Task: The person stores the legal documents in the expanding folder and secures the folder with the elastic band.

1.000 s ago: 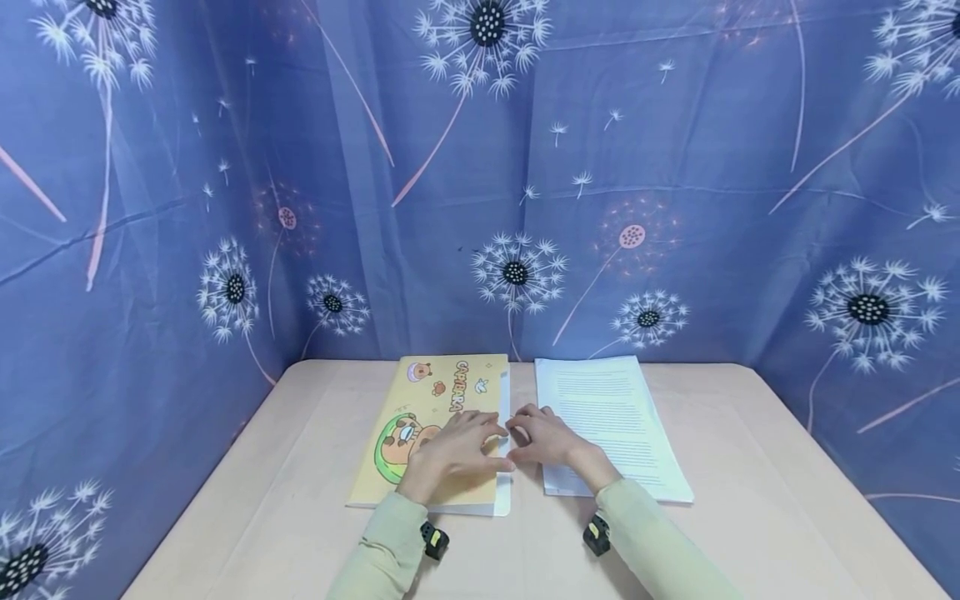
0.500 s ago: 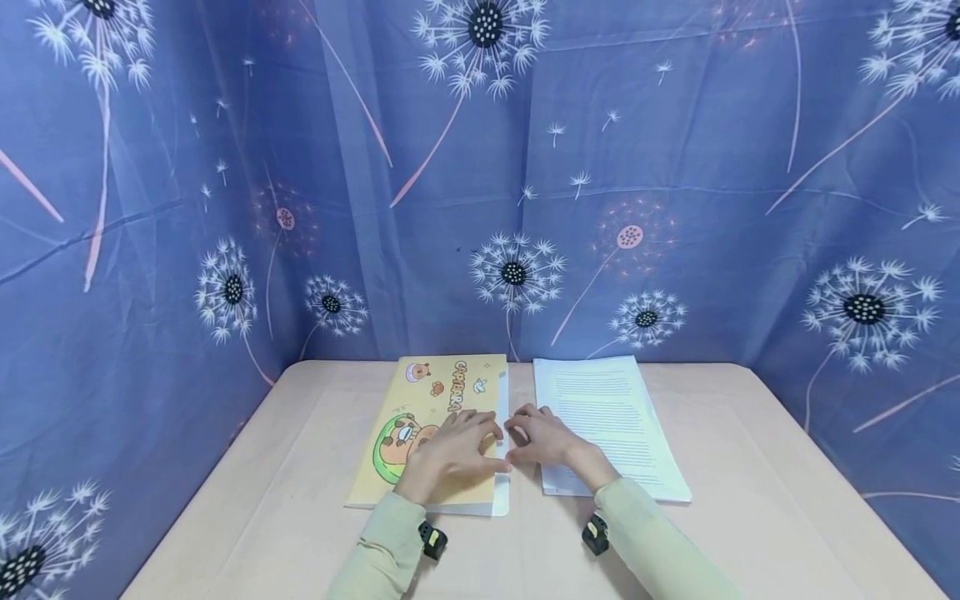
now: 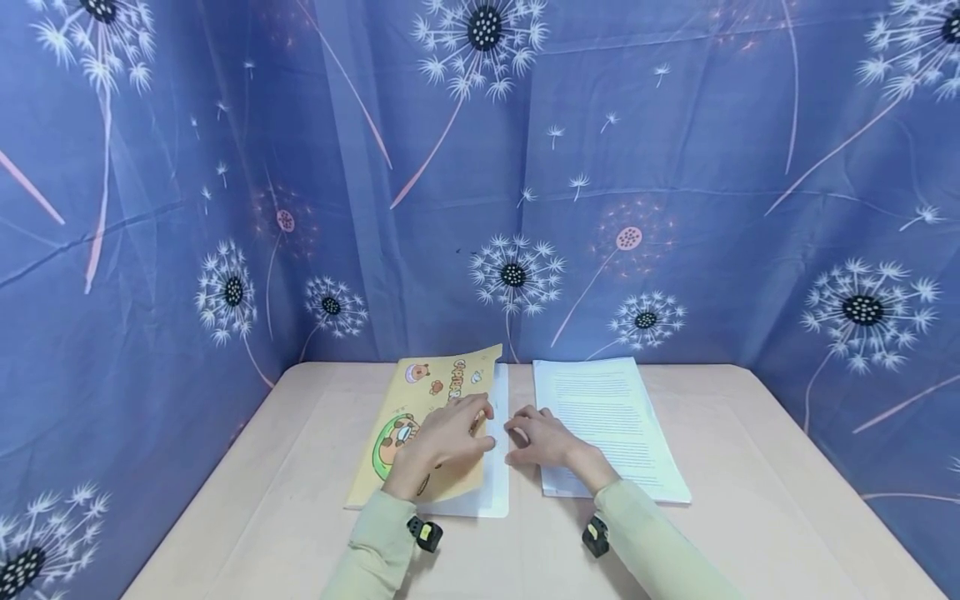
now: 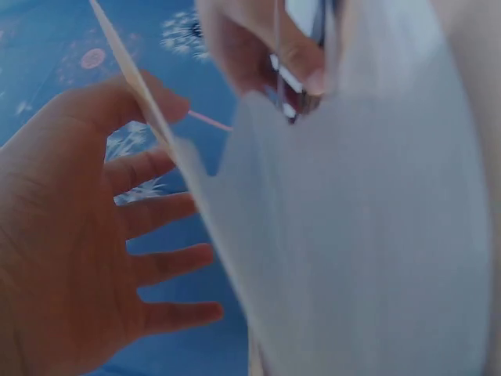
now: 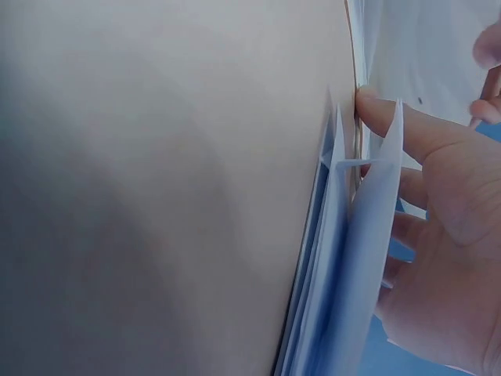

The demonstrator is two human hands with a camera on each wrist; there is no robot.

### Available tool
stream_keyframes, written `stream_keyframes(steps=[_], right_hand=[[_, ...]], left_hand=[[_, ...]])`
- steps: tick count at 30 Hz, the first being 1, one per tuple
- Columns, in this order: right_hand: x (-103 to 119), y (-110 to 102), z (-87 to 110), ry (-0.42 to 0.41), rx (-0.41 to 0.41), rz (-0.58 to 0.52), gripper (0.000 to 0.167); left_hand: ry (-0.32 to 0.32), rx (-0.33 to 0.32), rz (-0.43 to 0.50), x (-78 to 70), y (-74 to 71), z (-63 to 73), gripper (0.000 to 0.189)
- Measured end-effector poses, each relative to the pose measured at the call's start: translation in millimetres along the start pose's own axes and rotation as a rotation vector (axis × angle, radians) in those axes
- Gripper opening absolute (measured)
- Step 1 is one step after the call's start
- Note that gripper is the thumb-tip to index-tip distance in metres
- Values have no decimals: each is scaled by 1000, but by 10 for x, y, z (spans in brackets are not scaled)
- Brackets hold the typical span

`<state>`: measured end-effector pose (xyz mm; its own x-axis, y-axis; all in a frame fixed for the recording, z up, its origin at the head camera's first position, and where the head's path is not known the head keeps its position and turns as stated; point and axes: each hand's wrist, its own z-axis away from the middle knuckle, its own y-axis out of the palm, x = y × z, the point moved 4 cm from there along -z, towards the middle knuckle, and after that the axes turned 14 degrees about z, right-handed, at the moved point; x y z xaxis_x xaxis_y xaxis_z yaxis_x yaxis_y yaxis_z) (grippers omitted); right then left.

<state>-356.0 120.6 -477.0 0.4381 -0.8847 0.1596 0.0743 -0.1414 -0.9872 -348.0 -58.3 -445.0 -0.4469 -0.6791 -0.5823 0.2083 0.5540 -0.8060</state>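
blue cloth printed with dandelion heads (image 3: 517,275) hangs behind and to both sides of a pale table (image 3: 262,467). on the table, a yellow cartoon-covered folder (image 3: 420,400) lies left of centre, with a stack of printed sheets (image 3: 607,425) just beside it on the right, the two not touching. the left hand (image 3: 442,442) has its fingers spread, thumb and fingertips pinching the free edge of the yellow cover, which stands lifted and tilted off the white inner leaves (image 3: 497,487); the left wrist view shows the thin cover edge against the thumb (image 4: 168,106). the right hand (image 3: 543,437) rests between folder and stack, fingers loosely extended, fingertips at the edge of the inner leaves (image 5: 344,258); whether it pinches a leaf cannot be told. judged progress: opening is begun only, the cover partly raised and not laid back; the printed sheets appear untouched.
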Motion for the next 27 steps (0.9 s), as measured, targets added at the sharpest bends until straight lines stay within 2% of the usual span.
stream_keyframes(steps=[3,7,13,24,27], right_hand=[[5,-1,3,-3,-4,-7,60],[9,1,10,-2,-2,-7,60],[15,-1,18,-6,-2,-5,59],[47,-43,28,-19,25,-31,57],[49,-37,24,-8,25,-31,58]], left_hand=[[-13,-14,13,0,-86,10,49],[-29,1,69,-17,-214,52,62],[-57,24,250,-40,-402,139,64],[-84,-73,468,55,-635,223,55],[-109,-96,490,61,-668,249,59]])
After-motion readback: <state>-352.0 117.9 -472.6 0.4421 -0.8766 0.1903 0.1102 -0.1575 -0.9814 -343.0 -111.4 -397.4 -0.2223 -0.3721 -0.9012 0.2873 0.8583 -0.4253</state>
